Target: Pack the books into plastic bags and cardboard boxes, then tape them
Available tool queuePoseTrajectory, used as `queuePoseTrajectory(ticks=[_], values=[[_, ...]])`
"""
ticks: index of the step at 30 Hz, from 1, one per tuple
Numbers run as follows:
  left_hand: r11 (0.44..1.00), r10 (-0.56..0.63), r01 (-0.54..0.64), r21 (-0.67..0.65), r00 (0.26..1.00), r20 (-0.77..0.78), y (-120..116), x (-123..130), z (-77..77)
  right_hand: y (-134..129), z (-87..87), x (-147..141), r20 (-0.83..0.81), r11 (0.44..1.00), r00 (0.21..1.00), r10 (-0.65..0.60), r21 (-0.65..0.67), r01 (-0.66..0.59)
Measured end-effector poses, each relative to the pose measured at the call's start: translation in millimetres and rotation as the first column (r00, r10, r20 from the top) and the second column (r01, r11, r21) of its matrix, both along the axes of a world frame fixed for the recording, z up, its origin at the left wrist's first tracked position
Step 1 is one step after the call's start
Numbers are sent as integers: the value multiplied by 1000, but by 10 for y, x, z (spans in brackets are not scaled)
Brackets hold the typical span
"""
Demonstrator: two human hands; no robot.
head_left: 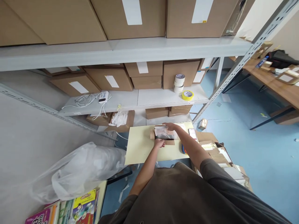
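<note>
A plastic-wrapped packet [164,133], whitish with a dark strip along its near side, is over an open cardboard box [170,142] on the pale yellow table. My left hand [159,143] is at the packet's near edge, its fingers curled against it. Across the far right corner reaches my right hand [170,126], with fingers bent over the packet's top edge. The packet's exact contents are too small to make out. Right of the box lie a tape roll [183,149] with blue and red on it, partly behind my right forearm, and a phone-like white slab [192,133].
A metal shelf [154,101] with cartons, white tape rolls [179,82], yellow tape [187,95] and a power strip [103,97] rises behind the table [137,152]. Flattened cartons [215,155] are piled right; a large plastic bag [88,171] stands left above books [84,207].
</note>
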State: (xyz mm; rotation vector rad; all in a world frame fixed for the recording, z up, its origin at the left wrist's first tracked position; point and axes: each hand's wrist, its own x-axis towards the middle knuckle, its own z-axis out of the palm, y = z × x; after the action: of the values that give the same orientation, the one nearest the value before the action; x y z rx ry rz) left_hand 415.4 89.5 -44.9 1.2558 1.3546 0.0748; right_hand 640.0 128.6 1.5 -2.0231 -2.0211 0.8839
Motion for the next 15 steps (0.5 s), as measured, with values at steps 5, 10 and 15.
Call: queuePoseTrajectory(ticks=[5, 10, 15], values=[[958, 3, 31, 284, 993, -120, 227, -341, 95, -208, -136, -151, 162, 986, 973, -165, 45, 159], [825, 165, 6, 565, 954, -250, 365, -486, 53, -418, -129, -86, 149, 955, 943, -297, 73, 289], [851, 109, 23, 524, 970, -219, 464, -440, -85, -546, -263, -213, 117, 928, 926, -359, -62, 368]])
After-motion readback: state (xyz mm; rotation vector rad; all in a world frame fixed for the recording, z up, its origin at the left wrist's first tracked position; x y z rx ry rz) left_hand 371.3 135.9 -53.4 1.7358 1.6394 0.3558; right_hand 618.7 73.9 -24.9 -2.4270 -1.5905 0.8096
